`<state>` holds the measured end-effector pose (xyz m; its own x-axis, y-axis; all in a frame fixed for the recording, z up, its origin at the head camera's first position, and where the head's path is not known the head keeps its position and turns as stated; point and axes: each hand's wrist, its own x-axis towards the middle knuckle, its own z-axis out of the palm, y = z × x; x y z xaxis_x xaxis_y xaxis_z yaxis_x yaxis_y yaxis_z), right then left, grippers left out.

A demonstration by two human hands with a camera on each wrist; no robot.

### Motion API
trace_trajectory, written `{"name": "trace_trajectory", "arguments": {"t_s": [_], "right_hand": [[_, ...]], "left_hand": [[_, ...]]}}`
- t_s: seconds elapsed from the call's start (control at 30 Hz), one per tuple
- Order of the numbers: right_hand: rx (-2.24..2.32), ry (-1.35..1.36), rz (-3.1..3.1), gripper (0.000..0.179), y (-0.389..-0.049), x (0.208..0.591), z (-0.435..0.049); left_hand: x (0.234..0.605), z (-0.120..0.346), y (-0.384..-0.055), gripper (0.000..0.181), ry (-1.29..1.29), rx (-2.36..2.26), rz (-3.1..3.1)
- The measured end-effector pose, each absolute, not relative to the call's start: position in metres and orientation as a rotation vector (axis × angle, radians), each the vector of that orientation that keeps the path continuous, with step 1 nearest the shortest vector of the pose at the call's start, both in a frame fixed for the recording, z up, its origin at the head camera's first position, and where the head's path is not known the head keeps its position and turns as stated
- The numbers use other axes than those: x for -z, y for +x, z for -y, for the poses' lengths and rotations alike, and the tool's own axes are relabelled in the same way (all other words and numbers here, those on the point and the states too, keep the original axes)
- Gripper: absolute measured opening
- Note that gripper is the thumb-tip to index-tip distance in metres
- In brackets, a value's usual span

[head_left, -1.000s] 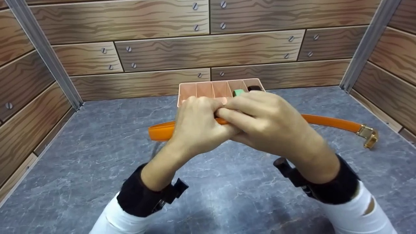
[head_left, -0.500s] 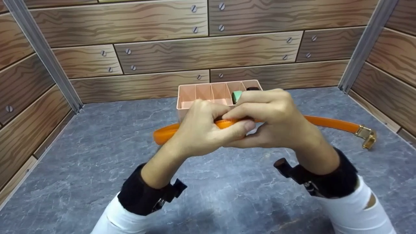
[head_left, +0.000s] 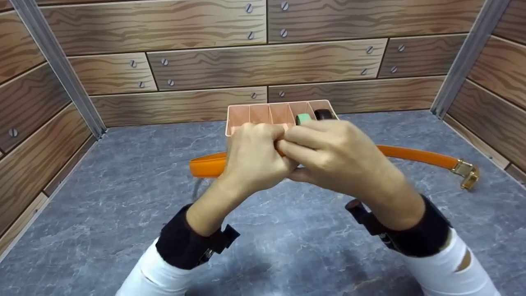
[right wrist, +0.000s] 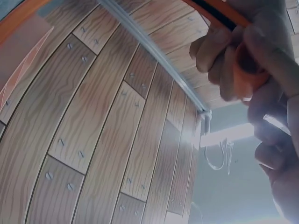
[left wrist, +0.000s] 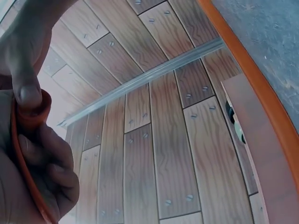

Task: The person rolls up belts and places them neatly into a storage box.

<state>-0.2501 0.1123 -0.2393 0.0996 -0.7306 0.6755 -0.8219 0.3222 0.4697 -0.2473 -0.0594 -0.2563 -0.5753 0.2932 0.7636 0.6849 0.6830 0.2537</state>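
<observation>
An orange belt runs behind both hands in the head view, its gold buckle lying on the table at the right. A loop of it sticks out left of my left hand, which grips the belt. My right hand meets the left at the middle, its fingers curled on the same belt. In the left wrist view the belt's end is wound into a small roll, a thumb pressing into it. The right wrist view shows the roll between the fingers; the hands hide it in the head view.
Behind the hands stands a pink divided box. A green rolled item and a dark rolled item sit in its right compartments. Wood-patterned walls enclose the grey marbled table at the back and sides.
My right hand drew back slightly, with the orange roll showing between the hands half a second ago, then closed in against the left again. The buckle end has hardly moved.
</observation>
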Motion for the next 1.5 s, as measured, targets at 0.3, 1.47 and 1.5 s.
{"name": "trace_trajectory", "arguments": {"t_s": [0.3, 1.47, 1.5], "right_hand": [[-0.386, 1.544, 1.575, 0.014, -0.254, 0.241, -0.117], [-0.729, 1.615, 1.434, 0.024, -0.259, 0.232, -0.114], [-0.764, 1.624, 1.422, 0.026, -0.259, 0.232, -0.114]], "left_hand": [[0.255, 0.063, -0.247, 0.022, -1.123, 0.664, 1.996], [0.252, 0.071, -0.255, 0.022, -1.575, 1.182, 2.093], [0.252, 0.071, -0.254, 0.022, -1.582, 1.236, 2.091]]}}
